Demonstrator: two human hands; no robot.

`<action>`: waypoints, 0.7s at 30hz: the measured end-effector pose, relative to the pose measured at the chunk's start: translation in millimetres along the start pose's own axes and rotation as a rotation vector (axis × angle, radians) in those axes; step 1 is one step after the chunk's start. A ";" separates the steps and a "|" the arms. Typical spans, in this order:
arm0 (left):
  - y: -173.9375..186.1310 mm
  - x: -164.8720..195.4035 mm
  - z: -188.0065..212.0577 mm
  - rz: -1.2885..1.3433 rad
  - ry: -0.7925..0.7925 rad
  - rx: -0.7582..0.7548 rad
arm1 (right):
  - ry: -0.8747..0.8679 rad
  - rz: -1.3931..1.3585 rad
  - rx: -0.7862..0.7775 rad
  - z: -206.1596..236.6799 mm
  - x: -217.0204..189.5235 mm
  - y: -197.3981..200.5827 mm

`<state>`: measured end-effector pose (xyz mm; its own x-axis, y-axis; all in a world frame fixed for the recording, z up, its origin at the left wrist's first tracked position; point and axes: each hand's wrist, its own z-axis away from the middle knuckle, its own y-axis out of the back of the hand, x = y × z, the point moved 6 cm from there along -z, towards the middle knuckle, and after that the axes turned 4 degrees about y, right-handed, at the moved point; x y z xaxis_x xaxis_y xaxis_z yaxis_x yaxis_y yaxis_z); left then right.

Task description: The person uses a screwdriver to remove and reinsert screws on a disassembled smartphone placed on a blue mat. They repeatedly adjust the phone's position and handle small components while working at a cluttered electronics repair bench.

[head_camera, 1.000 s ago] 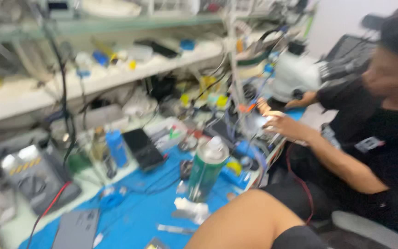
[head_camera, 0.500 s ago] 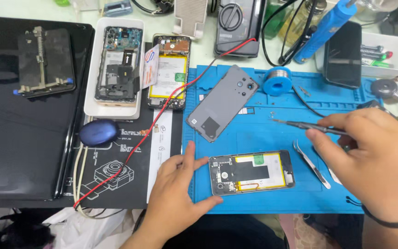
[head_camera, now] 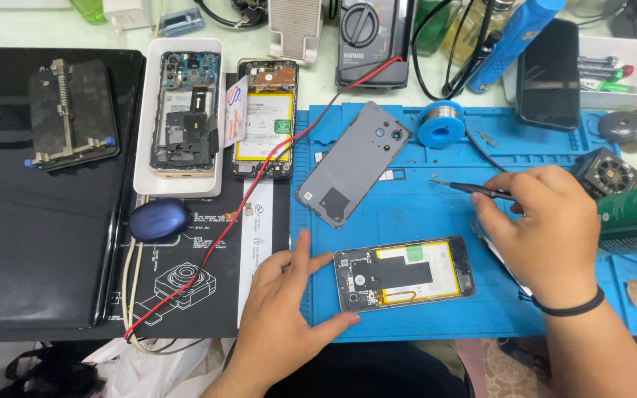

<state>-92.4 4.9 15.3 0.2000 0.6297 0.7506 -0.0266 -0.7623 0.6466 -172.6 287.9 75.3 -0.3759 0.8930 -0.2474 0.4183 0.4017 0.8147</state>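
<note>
Steadying opened phone (head_camera: 405, 273), left hand (head_camera: 289, 302).

A phone repair workshop: opened phones (head_camera: 186, 110), blue repair mat (head_camera: 422, 214), multimeter (head_camera: 369, 40), solder spool (head_camera: 440, 123)

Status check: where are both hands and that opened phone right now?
Left hand braces the opened phone on the blue mat. Right hand holds a thin tool above it. Grey back cover lies apart, nothing blocking.
</note>
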 end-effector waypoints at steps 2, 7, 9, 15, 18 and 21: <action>2.2 3.1 -2.3 0.027 -0.017 0.007 | -0.048 -0.034 -0.003 3.1 6.1 -0.9; 1.2 -1.2 -2.1 0.149 0.017 0.037 | -0.053 -0.026 -0.021 8.4 14.3 -3.8; 0.2 0.6 -1.8 0.189 0.016 0.064 | -0.072 -0.059 -0.003 9.3 16.4 -2.5; -4.1 9.7 -13.5 0.596 0.169 0.196 | -0.322 -0.389 -0.004 30.5 21.0 11.1; -19.3 19.4 -26.9 0.856 0.229 0.074 | -0.503 -0.694 -0.029 53.4 16.2 5.1; -32.9 31.2 -33.2 1.071 0.256 -0.037 | -0.556 -0.780 -0.090 69.3 10.8 -1.3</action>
<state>-117.8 54.7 22.0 -0.1528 -0.3393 0.9282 -0.0953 -0.9298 -0.3556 -119.9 311.1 35.2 -0.0657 0.3588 -0.9311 0.1432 0.9268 0.3471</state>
